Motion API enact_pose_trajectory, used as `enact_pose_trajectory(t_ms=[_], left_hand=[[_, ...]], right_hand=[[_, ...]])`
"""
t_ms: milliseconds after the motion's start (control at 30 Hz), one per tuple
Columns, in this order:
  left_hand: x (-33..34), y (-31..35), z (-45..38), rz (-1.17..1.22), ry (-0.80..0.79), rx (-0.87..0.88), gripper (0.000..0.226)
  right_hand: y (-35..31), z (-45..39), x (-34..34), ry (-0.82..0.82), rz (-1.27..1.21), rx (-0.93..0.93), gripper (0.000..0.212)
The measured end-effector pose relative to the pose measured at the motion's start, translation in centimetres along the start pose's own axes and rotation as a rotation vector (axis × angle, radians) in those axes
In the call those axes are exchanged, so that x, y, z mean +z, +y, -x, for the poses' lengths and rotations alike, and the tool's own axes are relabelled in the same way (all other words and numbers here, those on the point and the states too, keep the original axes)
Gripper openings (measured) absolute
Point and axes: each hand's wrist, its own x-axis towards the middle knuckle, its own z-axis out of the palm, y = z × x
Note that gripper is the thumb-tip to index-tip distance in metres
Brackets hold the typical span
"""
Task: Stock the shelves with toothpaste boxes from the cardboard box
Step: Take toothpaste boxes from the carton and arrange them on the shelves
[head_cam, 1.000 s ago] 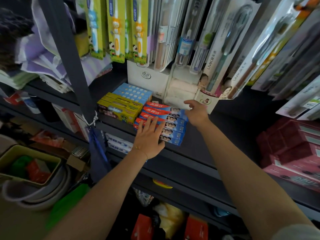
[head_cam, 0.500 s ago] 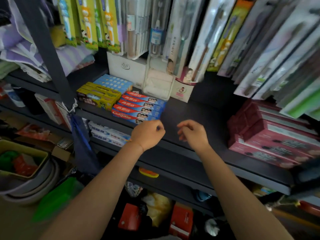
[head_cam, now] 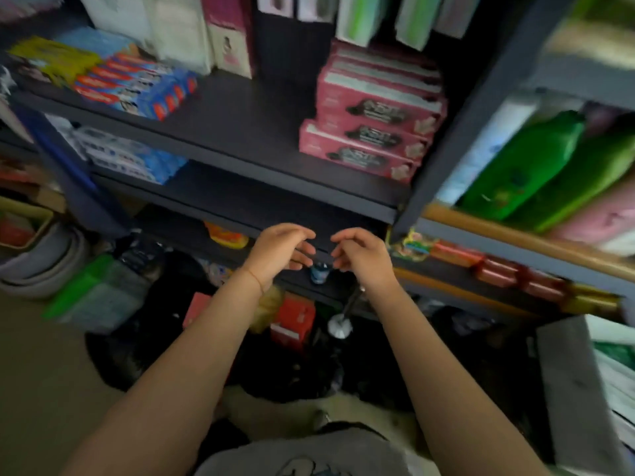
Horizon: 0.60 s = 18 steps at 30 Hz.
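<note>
Head view looks down on two bare forearms reaching forward, with the left hand [head_cam: 278, 250] and the right hand [head_cam: 360, 252] side by side, just apart, in front of the edge of a lower dark shelf. Both hands are empty; the fingers of each hang loosely curled toward the other hand and grip nothing. The red and blue toothpaste boxes [head_cam: 137, 87] lie in a flat row on the far left of the dark blue upper shelf board [head_cam: 240, 121], well apart from both hands, with yellow boxes [head_cam: 51, 61] just beside them further left. On the right of the same board sits a stack of pink flat boxes [head_cam: 371, 118], and a bare stretch of board lies between the two groups. One shelf lower, on the left, lie pale blue and white packs [head_cam: 130, 156]. To the right, past a dark upright post [head_cam: 481, 108], green soft packs [head_cam: 536, 166] lean on another shelf. Much of the picture is blurred, and I cannot tell where the cardboard box is.
</note>
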Motion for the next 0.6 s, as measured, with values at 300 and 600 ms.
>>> enact_pose_trajectory(t_ms=[300, 600], left_hand=[[13.8, -2.8, 8.1, -0.055, -0.044, -0.083, 0.022], [26.4, -10.7, 17.5, 0.023, -0.145, -0.127, 0.021]], right_hand=[[6.6, 8.7, -12.6, 0.118, -0.041, 0.037, 0.024], [14.3, 21.8, -23.0, 0.149, 0.186, 0.131, 0.018]])
